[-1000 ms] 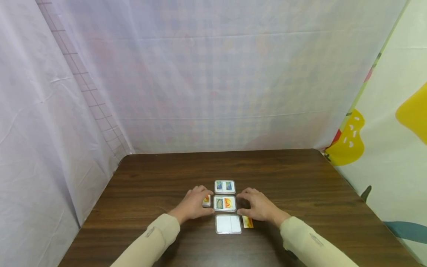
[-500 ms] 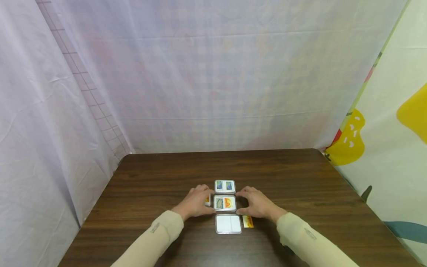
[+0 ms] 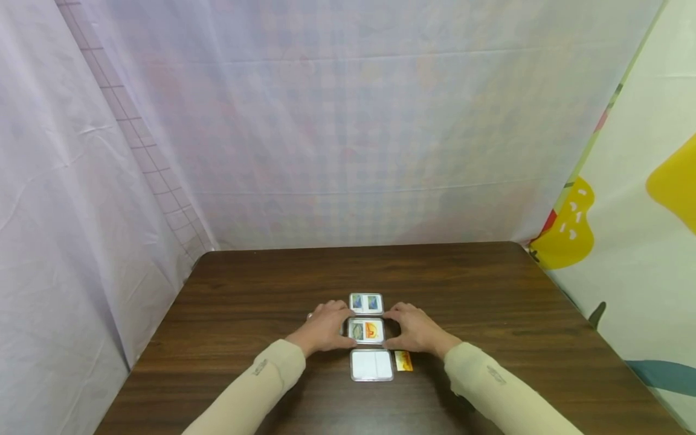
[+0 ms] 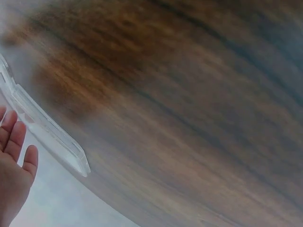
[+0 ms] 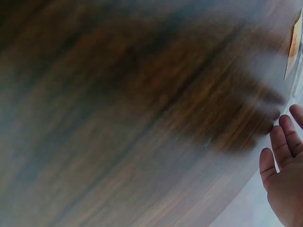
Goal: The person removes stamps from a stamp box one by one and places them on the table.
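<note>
Three flat clear plastic cases lie in a column. The middle case (image 3: 366, 331) shows a green picture and an orange one. My left hand (image 3: 324, 326) spans its left side, index finger near the upper corner and thumb near the lower. On the right side my right hand (image 3: 414, 328) spreads thumb and index finger in the same way. Both hands' other fingers look relaxed in the wrist views. Under my left hand another clear case (image 4: 52, 125) is mostly hidden. Above is the far case (image 3: 367, 303) with two blue-green pictures; below, the near case (image 3: 372, 365) with white inside.
A small yellow-orange card (image 3: 403, 360) lies right of the near case. The brown wooden table (image 3: 261, 272) reaches back to a white curtain (image 3: 348, 133). A patterned sheet (image 3: 614, 229) hangs at the right.
My left hand has slid a little right, over the case beside it, which it now nearly covers. My right hand has shifted slightly left. The column of cases looks unmoved.
</note>
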Action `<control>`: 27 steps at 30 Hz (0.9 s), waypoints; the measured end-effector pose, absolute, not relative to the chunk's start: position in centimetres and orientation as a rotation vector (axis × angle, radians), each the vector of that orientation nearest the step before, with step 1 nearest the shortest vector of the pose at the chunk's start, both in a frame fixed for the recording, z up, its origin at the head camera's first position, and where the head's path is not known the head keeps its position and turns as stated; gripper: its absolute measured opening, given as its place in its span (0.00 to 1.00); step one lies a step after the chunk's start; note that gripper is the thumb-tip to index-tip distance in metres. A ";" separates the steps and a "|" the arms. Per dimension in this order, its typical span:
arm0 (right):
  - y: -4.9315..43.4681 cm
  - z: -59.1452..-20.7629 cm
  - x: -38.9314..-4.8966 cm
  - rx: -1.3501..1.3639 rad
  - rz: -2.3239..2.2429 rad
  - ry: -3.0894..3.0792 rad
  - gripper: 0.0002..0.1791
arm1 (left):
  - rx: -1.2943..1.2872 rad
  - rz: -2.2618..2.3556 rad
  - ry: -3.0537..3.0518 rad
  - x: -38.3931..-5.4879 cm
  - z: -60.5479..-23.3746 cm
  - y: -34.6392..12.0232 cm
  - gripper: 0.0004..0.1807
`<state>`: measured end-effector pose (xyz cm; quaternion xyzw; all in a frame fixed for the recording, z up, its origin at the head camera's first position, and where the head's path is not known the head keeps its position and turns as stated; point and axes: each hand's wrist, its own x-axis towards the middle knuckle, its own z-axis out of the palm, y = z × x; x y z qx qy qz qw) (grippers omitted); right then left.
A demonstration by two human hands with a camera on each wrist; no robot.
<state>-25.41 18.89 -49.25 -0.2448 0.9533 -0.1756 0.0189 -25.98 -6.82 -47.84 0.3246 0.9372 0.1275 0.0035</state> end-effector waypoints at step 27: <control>18.6 -49.2 -25.6 -0.786 -0.529 2.958 0.36 | 1.078 0.224 2.962 -26.3 -48.0 -5.8 0.35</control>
